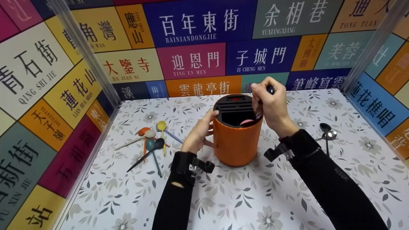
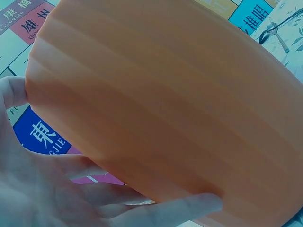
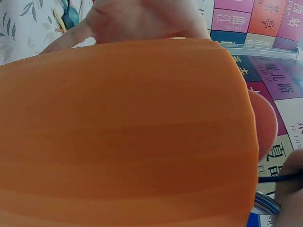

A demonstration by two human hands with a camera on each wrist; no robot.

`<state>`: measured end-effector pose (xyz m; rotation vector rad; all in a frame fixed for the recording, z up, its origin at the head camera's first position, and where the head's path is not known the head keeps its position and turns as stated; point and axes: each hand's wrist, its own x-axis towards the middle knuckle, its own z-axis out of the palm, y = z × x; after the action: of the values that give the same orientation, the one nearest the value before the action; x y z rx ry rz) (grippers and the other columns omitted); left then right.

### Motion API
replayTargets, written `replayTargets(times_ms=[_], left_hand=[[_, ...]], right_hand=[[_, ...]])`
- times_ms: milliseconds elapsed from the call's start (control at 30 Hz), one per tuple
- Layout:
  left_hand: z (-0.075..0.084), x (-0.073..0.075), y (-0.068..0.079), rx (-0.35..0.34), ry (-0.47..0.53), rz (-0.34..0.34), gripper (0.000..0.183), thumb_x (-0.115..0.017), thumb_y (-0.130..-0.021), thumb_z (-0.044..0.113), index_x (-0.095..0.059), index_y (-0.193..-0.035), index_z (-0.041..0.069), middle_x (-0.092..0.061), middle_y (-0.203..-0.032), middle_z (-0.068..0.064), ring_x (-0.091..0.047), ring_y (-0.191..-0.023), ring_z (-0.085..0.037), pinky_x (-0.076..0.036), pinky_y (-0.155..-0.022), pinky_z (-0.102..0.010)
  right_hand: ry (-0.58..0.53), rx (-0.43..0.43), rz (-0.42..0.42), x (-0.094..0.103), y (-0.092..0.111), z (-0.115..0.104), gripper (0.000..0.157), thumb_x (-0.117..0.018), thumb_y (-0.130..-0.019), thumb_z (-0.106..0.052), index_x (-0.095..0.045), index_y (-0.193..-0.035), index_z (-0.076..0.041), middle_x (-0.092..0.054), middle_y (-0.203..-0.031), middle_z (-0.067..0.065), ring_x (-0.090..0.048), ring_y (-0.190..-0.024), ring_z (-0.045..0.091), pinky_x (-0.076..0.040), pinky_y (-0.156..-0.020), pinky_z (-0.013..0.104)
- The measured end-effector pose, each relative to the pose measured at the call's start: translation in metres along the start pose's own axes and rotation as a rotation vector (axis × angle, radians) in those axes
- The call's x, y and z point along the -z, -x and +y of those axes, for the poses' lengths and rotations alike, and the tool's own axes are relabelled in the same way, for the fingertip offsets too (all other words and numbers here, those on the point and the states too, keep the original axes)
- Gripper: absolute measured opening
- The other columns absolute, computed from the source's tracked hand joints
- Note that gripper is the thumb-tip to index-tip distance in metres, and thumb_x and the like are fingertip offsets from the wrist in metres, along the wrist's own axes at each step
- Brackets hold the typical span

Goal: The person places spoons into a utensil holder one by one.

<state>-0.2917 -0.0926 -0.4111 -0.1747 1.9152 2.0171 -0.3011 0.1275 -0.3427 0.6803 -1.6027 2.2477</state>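
Observation:
An orange utensil holder [image 1: 236, 143] with a black slotted insert stands upright on the table. My left hand [image 1: 198, 132] holds it from the left, thumb at the rim and fingers along the side. Over its right rim, my right hand [image 1: 271, 100] grips a thin dark-handled utensil [image 3: 271, 178]; its dark end shows at the fist. A shiny metallic piece [image 3: 266, 204] shows between rim and right hand in the right wrist view. A round pink piece [image 1: 246, 122], like a spoon bowl, sits inside the opening. The lower ends of what the right hand holds are hidden.
Several colored spoons, among them a black spoon [image 1: 156, 144] and a yellow spoon [image 1: 161, 126], lie piled left of the holder. At right, another black spoon [image 1: 326, 128] lies by a metal spoon [image 1: 331, 134]. Printed panels [image 1: 191, 60] wall the floral-covered table [image 1: 239, 195].

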Motion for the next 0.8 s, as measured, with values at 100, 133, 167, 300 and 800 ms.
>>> replayTargets(times_ms=[100,133,167,300,800], left_hand=[[-0.001,0.000,0.001,-0.001,-0.001,0.004,0.077,-0.056,-0.093,0.061,-0.050,-0.156,0.017,-0.057,-0.145,-0.018,-0.051,-0.138,-0.038,-0.062,-0.072,-0.057],[-0.001,0.000,0.001,-0.001,0.001,0.006,0.076,-0.056,-0.093,0.061,-0.051,-0.155,0.017,-0.058,-0.144,-0.018,-0.051,-0.137,-0.038,-0.062,-0.072,-0.057],[-0.001,0.000,0.001,-0.003,0.000,0.007,0.076,-0.056,-0.093,0.061,-0.051,-0.155,0.017,-0.058,-0.145,-0.017,-0.051,-0.137,-0.037,-0.062,-0.072,-0.058],[-0.001,-0.001,0.001,0.000,0.003,0.008,0.076,-0.056,-0.093,0.061,-0.051,-0.156,0.019,-0.056,-0.148,-0.017,-0.049,-0.139,-0.037,-0.061,-0.073,-0.057],[-0.001,-0.002,0.000,-0.003,0.011,0.007,0.074,-0.056,-0.093,0.062,-0.053,-0.154,0.021,-0.055,-0.147,-0.015,-0.050,-0.139,-0.037,-0.060,-0.077,-0.060]], right_hand=[[0.162,0.017,0.015,0.004,-0.001,0.003,0.035,-0.070,-0.097,-0.006,-0.045,-0.073,0.004,-0.054,-0.058,0.010,-0.051,-0.046,0.018,-0.039,-0.039,0.026],[0.216,0.019,0.017,0.005,-0.001,0.005,0.037,-0.072,-0.096,-0.007,-0.046,-0.074,0.006,-0.056,-0.060,0.010,-0.054,-0.049,0.018,-0.041,-0.042,0.025],[0.259,0.021,0.015,0.007,-0.001,0.006,0.038,-0.073,-0.095,-0.008,-0.046,-0.074,0.008,-0.057,-0.061,0.009,-0.055,-0.052,0.018,-0.043,-0.047,0.025],[0.390,0.001,0.009,0.016,0.002,0.016,0.038,-0.076,-0.094,-0.008,-0.047,-0.077,0.012,-0.058,-0.066,0.004,-0.055,-0.063,0.017,-0.043,-0.062,0.026],[0.301,-0.036,0.042,0.032,0.005,0.029,0.019,-0.067,-0.097,-0.006,-0.063,-0.080,0.002,-0.073,-0.080,0.006,-0.067,-0.078,0.019,-0.051,-0.074,0.025]])
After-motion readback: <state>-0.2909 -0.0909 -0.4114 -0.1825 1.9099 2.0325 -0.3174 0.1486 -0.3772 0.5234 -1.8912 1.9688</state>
